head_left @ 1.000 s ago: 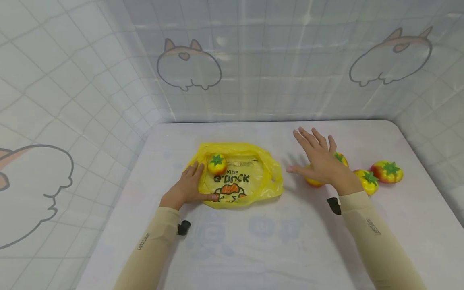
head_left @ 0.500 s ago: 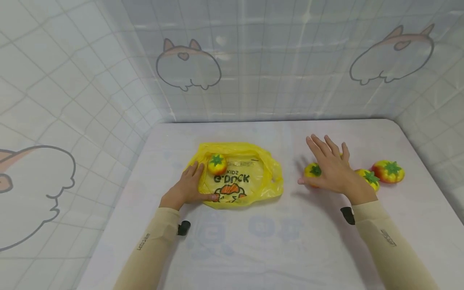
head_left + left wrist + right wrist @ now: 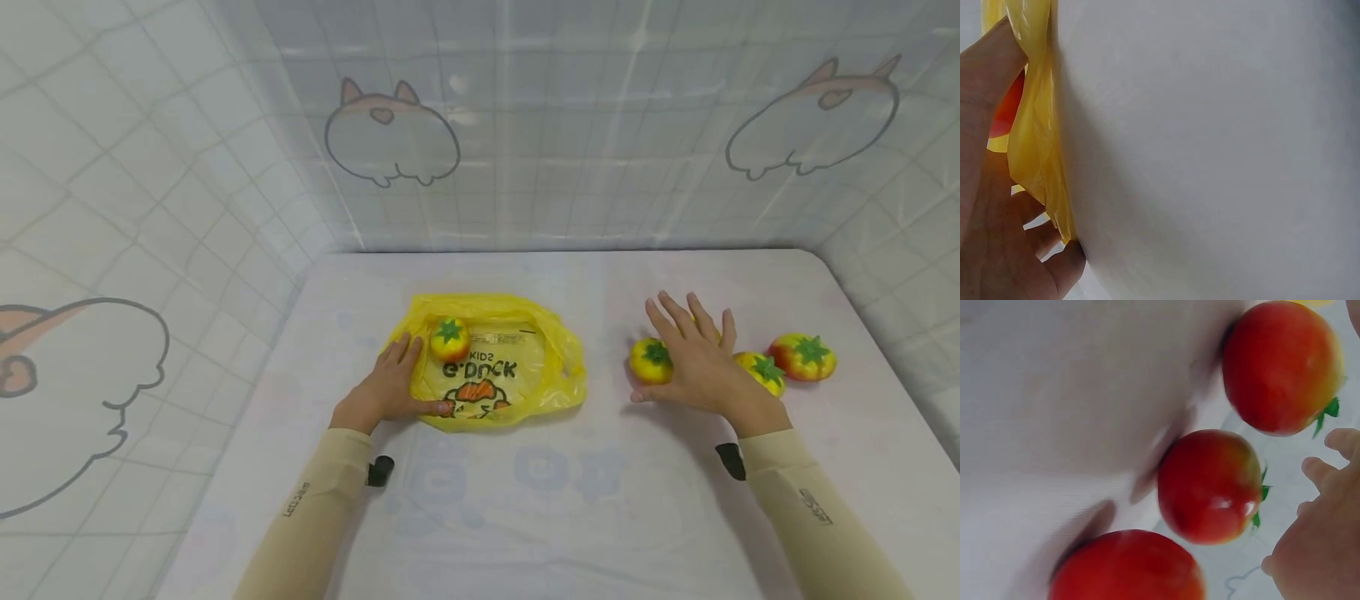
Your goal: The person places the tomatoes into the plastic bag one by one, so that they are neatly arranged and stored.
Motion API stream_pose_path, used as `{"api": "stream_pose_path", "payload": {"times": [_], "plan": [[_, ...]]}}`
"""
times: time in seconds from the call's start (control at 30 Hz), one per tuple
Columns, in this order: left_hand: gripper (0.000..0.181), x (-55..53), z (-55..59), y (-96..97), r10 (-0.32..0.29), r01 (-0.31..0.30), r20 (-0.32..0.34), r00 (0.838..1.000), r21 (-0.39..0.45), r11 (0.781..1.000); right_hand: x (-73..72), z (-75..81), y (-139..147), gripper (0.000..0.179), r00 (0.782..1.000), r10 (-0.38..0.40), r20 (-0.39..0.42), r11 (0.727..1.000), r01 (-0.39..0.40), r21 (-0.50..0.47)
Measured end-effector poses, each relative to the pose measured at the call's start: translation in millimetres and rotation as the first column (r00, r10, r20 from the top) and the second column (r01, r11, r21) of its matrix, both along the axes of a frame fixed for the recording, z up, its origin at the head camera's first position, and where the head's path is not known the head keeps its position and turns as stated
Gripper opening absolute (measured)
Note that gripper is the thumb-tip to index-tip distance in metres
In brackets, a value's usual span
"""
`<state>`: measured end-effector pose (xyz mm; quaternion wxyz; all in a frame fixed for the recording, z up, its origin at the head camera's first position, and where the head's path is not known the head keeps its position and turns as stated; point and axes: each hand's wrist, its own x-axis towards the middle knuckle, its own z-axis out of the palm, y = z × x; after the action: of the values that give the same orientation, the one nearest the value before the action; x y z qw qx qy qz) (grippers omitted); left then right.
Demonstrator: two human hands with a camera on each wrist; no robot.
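Grip apart, both sides

Left hand [image 3: 386,392] is resting on the left rim of the yellow bag [image 3: 564,392], fingers apart. Bag is lying nearer the left edge of the tabletop [image 3: 525,517], one tomato [image 3: 450,341] sitting inside. Right hand [image 3: 701,371] is hovering beside a loose tomato [image 3: 649,362], fingers spread; two more tomatoes [image 3: 802,357] are sitting toward the right edge.

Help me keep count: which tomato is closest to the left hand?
The only tomato within the yellow bag's outline, beside the left hand; the other tomatoes lie off it, near the right hand.

the right wrist view's bottom edge crops a red fruit [image 3: 1129,567].
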<state>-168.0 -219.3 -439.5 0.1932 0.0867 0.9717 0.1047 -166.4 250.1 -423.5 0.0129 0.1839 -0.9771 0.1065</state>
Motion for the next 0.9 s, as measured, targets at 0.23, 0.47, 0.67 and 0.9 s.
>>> {"api": "stream_pose_path", "payload": {"times": [0.23, 0.47, 0.67, 0.9], "plan": [[0.132, 0.0, -1.2, -0.1, -0.001, 0.001, 0.002, 1.0, -0.001, 1.0, 2.7, -7.2, 3, 0.125, 0.999, -0.011, 0.038, 1.0, 0.009, 0.029], [0.133, -0.7, -1.6, -0.2, -0.012, 0.012, -0.002, 1.0, -0.001, 1.0, 5.5, -11.1, 4, 0.118, 0.999, 0.031, 0.016, 0.999, -0.031, 0.012], [0.133, -1.2, -2.4, -0.7, -0.012, 0.012, -0.01, 1.0, 0.0, 1.0, 5.5, -12.2, 5, 0.116, 0.999, 0.034, 0.019, 0.999, -0.034, 0.012], [0.133, 0.6, -2.2, -0.6, -0.005, 0.005, -0.018, 1.0, 0.013, 1.0, 6.7, -12.1, 5, 0.115, 1.0, 0.026, 0.018, 1.0, -0.026, 0.008]]}}
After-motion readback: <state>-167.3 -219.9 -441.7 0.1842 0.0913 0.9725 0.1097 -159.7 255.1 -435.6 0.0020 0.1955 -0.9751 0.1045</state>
